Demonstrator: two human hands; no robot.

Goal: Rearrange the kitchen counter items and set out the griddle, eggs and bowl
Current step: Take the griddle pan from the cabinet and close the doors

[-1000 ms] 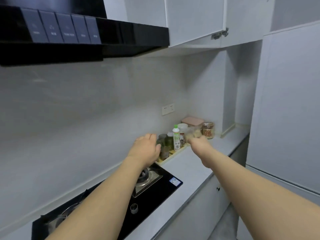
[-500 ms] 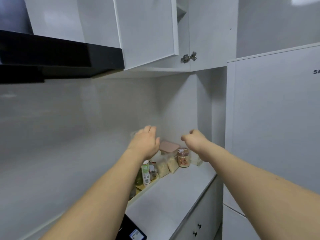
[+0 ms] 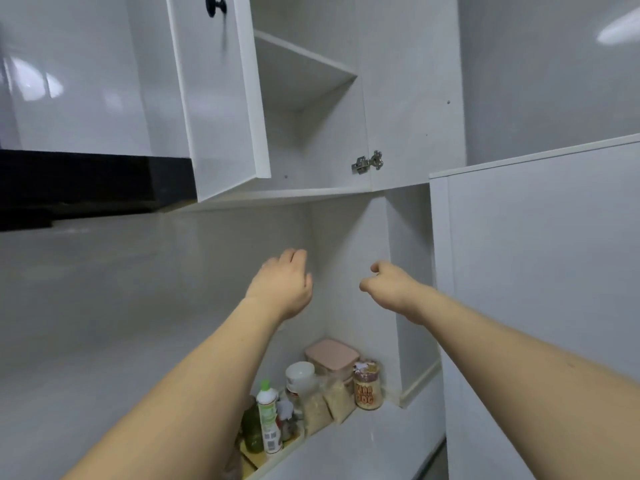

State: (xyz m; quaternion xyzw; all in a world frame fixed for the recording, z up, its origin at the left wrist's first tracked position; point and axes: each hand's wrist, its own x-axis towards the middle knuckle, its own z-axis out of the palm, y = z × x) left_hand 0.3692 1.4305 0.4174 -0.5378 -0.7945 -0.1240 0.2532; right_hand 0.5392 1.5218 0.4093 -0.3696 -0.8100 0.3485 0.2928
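Below the open wall cabinet, the left hand hangs loosely curled and the right hand loosely fisted, both holding nothing, above jars on the bare counter.

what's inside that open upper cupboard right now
The cupboard shows a bare white shelf and nothing on its floor where visible. The open door hides its left part.

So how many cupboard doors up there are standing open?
2. One door with a black knob swings out on the left; the other is folded back on the right, hinge showing. More may lie outside the view.
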